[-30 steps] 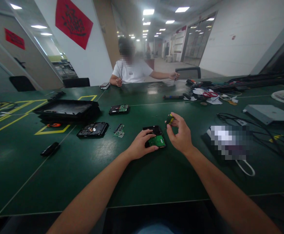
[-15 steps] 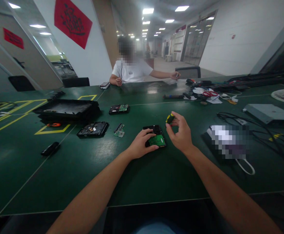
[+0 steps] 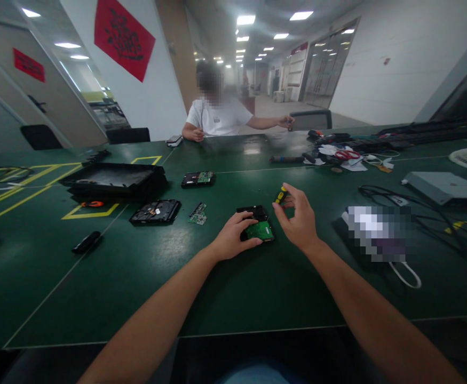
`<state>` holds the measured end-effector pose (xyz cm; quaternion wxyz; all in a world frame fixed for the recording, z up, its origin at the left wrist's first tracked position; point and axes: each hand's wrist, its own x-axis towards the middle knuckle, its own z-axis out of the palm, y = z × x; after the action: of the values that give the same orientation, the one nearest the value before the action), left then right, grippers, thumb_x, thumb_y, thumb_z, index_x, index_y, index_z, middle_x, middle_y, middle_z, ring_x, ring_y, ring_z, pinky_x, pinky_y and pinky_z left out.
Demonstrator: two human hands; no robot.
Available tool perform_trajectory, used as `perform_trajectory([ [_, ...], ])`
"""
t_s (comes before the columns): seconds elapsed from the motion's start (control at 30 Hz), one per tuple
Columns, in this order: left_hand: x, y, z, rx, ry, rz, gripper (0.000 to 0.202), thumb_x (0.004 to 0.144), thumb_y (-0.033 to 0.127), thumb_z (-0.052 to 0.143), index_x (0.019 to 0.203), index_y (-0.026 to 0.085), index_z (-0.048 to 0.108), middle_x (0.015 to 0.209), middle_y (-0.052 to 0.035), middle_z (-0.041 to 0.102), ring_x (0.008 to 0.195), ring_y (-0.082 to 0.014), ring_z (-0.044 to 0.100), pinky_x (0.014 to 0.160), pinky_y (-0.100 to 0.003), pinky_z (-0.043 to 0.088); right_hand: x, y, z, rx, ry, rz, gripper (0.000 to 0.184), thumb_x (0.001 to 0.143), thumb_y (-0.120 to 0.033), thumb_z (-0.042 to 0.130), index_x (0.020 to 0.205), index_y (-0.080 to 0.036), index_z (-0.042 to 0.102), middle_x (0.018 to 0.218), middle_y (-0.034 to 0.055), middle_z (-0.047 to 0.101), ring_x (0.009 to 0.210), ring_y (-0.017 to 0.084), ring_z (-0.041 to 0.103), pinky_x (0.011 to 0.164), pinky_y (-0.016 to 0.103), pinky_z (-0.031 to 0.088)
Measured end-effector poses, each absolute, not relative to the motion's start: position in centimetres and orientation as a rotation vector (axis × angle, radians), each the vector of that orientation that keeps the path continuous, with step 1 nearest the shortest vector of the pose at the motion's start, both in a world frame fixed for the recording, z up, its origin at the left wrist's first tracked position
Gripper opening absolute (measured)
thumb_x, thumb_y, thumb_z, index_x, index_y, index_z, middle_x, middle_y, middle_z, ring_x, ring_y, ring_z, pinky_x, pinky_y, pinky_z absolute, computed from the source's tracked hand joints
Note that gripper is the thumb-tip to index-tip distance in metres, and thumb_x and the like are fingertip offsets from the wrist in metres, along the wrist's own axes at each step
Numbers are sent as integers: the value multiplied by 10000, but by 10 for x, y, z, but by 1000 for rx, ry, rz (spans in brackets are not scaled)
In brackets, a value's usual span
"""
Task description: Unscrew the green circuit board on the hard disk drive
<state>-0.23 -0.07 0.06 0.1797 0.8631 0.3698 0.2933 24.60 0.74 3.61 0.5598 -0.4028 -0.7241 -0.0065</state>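
— Grip status?
— Right hand (image 3: 299,221) pinches one yellow-and-black screwdriver (image 3: 281,195) in its fingertips. Left hand (image 3: 235,237) clasps one hard drive (image 3: 259,230), green board up, mid-table (image 3: 137,266), just left of the screwdriver.
— Further count?
— Left: second drive (image 3: 156,211), third drive (image 3: 197,178) farther; one loose circuit board (image 3: 198,214).

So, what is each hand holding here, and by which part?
The right hand pinches a small screwdriver by its yellow-and-black handle. The left hand grips the hard drive by its left edge.
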Motion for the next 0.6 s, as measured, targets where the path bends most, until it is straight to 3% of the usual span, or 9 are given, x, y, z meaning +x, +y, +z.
perform_trajectory([
  [0.23, -2, 0, -2, 2437, 1059, 831, 616, 910, 546, 793, 1427, 241, 654, 1569, -160, 557, 1511, -357, 485, 1286, -595, 365, 245, 7, 36, -949, -1722, -3, 599, 1018, -262, 629, 1587, -323, 454, 1391, 122, 642, 1020, 259, 740, 938, 498, 669],
  [0.47, -2, 1, -3, 2434, 1063, 822, 622, 912, 553, 788, 1434, 244, 650, 1568, -162, 556, 1518, -362, 476, 1293, -607, 350, 245, 8, 36, -922, -1712, -35, 573, 989, -287, 692, 1531, -326, 508, 1318, 116, 636, 942, 253, 727, 794, 464, 692],
  [0.6, -2, 1, -4, 2439, 1042, 842, 623, 912, 554, 786, 1426, 226, 655, 1565, -168, 556, 1513, -354, 480, 1289, -583, 366, 245, 8, 35, -941, -1716, -7, 579, 1003, -270, 649, 1554, -324, 476, 1358, 121, 635, 968, 260, 732, 841, 482, 687],
])
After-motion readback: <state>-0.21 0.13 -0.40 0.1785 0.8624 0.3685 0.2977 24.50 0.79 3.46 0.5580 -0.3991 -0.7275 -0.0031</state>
